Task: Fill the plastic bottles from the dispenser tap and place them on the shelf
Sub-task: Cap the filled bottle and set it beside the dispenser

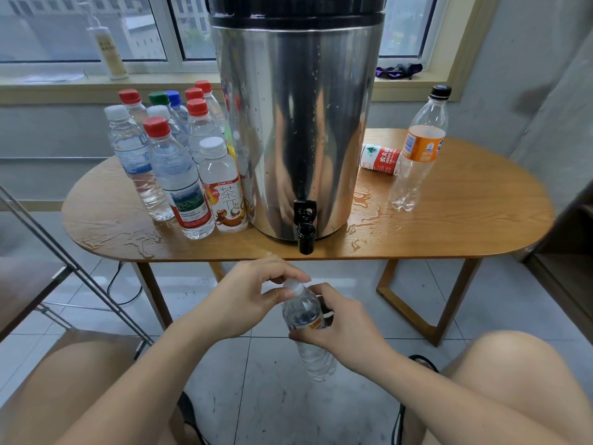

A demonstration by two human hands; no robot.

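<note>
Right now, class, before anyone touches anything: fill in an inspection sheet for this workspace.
Surface: wooden table, water puddles around the dispenser.
Job's things: steel dispenser, black tap; capped bottles grouped at left; orange-label bottle upright, red-label bottle lying at right.
Clutter: pump bottle, purple cloth on sill.
Hands: left hand pinches cap; right hand grips held bottle.
Cables: black cable on floor under table.
Surroundings: window, tiled floor, metal frame at left.

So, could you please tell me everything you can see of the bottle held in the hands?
The held bottle is clear ribbed plastic, white-capped, label partly hidden, apparently full of water. It leans slightly above the floor, before the table. The right hand grips its middle; the left hand pinches the cap.
</note>
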